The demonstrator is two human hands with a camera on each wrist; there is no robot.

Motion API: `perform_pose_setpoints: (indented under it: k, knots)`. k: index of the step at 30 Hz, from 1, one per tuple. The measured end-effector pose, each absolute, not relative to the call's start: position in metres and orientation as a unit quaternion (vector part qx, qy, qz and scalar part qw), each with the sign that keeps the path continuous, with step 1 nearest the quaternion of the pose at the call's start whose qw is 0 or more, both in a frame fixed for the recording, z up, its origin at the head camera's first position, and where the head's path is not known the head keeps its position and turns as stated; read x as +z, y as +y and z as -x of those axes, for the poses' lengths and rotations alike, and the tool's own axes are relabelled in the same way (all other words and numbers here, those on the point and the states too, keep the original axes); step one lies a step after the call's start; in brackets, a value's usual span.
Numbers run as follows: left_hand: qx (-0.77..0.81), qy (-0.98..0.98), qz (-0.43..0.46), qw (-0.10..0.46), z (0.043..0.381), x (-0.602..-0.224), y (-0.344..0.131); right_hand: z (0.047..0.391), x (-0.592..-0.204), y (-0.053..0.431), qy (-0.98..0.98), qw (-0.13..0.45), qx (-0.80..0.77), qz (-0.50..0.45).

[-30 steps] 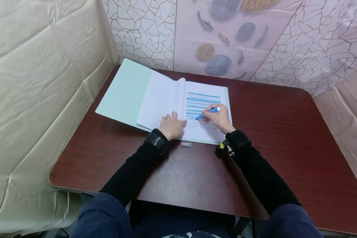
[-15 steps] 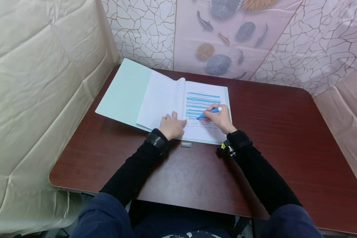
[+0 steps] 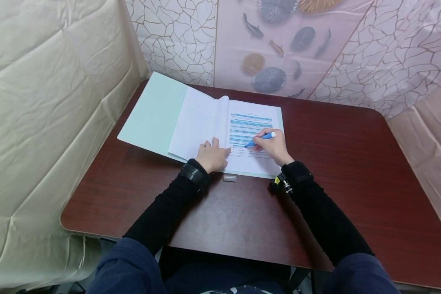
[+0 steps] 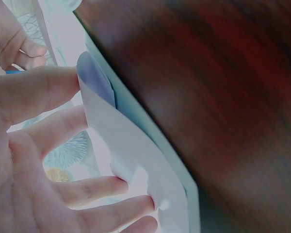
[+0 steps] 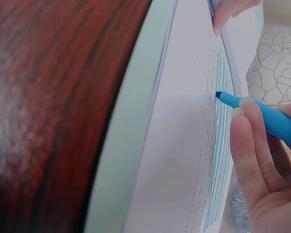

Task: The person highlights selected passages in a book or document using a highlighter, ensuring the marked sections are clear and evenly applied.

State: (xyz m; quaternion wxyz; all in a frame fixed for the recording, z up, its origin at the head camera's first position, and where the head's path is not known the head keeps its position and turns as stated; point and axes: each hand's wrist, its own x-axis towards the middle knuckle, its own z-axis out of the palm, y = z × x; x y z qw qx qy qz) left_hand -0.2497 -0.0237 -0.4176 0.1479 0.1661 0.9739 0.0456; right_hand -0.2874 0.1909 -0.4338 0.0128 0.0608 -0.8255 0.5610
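My right hand (image 3: 273, 146) holds a blue highlighter (image 5: 276, 121) like a pen. Its dark blue tip meets the printed right-hand page (image 3: 253, 163), where many text lines carry blue strokes and a few lower lines are plain. My left hand (image 3: 211, 157) rests with fingers spread on the turned-over white pages (image 3: 194, 118) near the fold; in the left wrist view its fingertips press the curled sheet (image 4: 131, 145). Both pages lie in an open pale green folder (image 3: 154, 110) on the table.
A small grey cylindrical piece (image 3: 230, 179), like a pen cap, lies just in front of the folder. The dark red-brown table (image 3: 353, 163) extends to the right. Patterned cloth (image 3: 176, 36) hangs behind it, and a cream cover (image 3: 59, 122) stands at the left.
The right hand and highlighter have slid slightly rightward along a text line. The left hand and folder stay in place.
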Motion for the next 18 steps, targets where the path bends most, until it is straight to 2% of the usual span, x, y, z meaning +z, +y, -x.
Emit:
perform_pose_setpoints:
  k: [18]
  knots:
    - [0.044, 0.974, -0.168, 0.145, 0.2496, -0.4181, -0.0239, 0.2863, -0.4353, 0.1932, -0.829, 0.025, 0.558, -0.031]
